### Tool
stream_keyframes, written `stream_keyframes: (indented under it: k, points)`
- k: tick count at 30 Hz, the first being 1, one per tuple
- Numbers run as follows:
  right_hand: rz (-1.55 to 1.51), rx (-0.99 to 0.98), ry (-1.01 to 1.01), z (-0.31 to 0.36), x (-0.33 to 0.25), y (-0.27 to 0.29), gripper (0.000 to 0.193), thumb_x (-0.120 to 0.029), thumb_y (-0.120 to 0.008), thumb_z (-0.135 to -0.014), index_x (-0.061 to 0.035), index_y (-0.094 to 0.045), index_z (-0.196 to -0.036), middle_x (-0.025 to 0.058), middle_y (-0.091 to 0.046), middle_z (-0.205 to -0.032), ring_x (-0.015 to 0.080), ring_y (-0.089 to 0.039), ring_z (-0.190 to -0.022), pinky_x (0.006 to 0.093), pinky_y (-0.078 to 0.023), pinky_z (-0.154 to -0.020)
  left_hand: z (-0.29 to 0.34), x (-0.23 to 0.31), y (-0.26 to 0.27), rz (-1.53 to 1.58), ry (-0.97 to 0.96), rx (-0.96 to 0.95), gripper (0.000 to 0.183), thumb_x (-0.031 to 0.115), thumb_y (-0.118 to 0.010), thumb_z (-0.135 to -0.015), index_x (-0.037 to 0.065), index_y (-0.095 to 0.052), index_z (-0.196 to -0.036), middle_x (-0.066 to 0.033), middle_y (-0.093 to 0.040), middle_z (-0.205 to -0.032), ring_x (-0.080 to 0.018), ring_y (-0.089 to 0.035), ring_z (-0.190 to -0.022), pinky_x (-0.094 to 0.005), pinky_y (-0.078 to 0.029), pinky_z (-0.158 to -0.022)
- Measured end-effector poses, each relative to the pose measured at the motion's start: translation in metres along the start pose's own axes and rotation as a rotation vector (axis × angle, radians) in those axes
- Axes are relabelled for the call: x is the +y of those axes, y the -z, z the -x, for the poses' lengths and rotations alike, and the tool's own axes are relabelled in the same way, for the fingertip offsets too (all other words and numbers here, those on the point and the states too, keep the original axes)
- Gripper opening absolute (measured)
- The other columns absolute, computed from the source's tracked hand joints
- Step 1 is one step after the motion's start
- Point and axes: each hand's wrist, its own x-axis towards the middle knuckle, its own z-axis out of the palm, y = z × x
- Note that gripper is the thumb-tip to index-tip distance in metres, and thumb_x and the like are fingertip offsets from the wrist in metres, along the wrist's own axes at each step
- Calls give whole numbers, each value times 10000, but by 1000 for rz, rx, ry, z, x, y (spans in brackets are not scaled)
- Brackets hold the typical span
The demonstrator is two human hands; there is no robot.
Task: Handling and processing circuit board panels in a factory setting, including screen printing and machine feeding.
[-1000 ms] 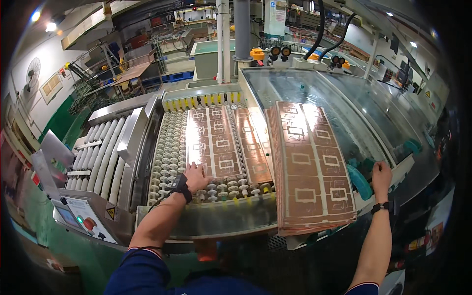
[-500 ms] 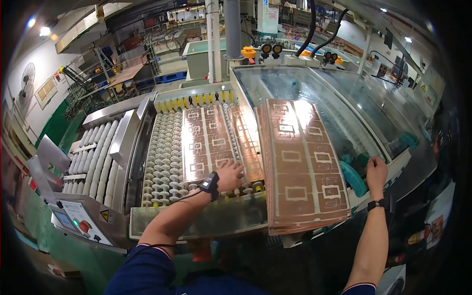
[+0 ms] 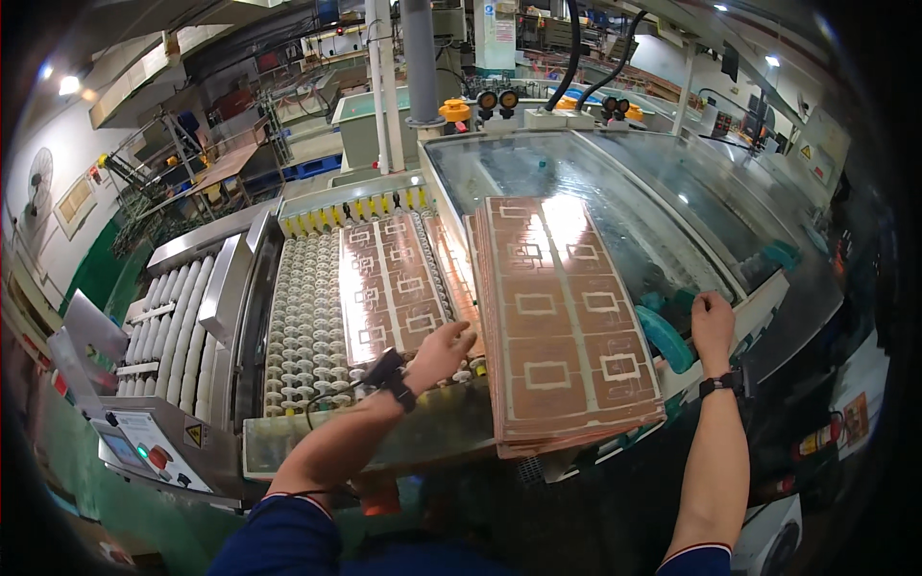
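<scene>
A stack of copper-coloured circuit panels [image 3: 562, 331], patterned with pale rectangular outlines, rests tilted at the machine's front, partly over its clear cover. My left hand [image 3: 440, 357] hovers near the stack's left edge, fingers apart and slightly bent, with nothing visible in it. Left of that hand, one panel [image 3: 389, 285] lies flat on the conveyor of white wheels [image 3: 305, 317]. Another copper panel [image 3: 463, 278] shows in part between the conveyor panel and the stack. My right hand [image 3: 712, 326] is held curled beyond the stack's right edge, close to a teal handle [image 3: 665, 341]; no object shows in it.
At the left stands a steel roller unit [image 3: 182, 326] with a control panel [image 3: 144, 451]. Wet transparent covers [image 3: 538, 173] stretch behind the stack. A grey pipe [image 3: 420, 62] and pressure gauges [image 3: 497, 100] rise at the back. A low front wall [image 3: 365, 434] edges the conveyor.
My left hand has moved off the conveyor panel's lower corner toward the stack's left edge, its fingers less spread. The whole view has shifted slightly. My right hand keeps its curled pose.
</scene>
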Motion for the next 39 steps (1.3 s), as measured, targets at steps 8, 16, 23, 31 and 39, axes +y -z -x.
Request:
stream_keyframes:
  k: [8, 16, 23, 31, 39]
  points:
    - [143, -72, -48, 0, -5, 2, 224, -246, -560, -855, -88, -711, -908, 154, -694, -915, 388, -641, -876, 473, -505, -753, 94, 78, -46, 151, -295, 91, 820, 296, -674, -907, -94, -226, -1471, -244, -363, -1489, -286, -341, -1398, -364, -348, -1103]
    - [132, -132, -78, 0, -7, 6, 252, -248, -554, -863, -66, -718, -919, 176, -698, -925, 390, -649, -846, 476, -525, -750, 91, 67, -65, 155, -331, 143, 756, 246, -633, -926, -111, -237, -1463, -259, -384, -1471, -286, -360, -1390, -350, -293, -1133]
    - [152, -130, -86, 1, -7, 8, 246, -260, -548, -855, -97, -718, -928, 166, -699, -952, 393, -650, -892, 473, -521, -774, 96, 69, -53, 151, -227, 232, 467, 263, -604, -929, -57, -481, -1247, -205, -500, -1176, -252, -445, -1115, -343, -358, -945]
    - [107, -109, -61, 2, -6, 11, 242, -262, -555, -843, -94, -711, -920, 166, -698, -949, 393, -650, -902, 467, -518, -780, 119, 79, -32, 543, 83, 309, 159, 157, -562, -956, 79, -613, -827, 5, -578, -721, -103, -528, -626, -253, -429, -584]
    - [161, -117, -69, 2, -6, 10, 254, -277, -542, -862, -85, -689, -940, 186, -685, -982, 416, -634, -927, 496, -508, -779, 160, 73, -39, 873, 111, 304, 80, 116, -593, -924, 62, -622, -975, 11, -588, -796, -104, -550, -612, -255, -490, -534]
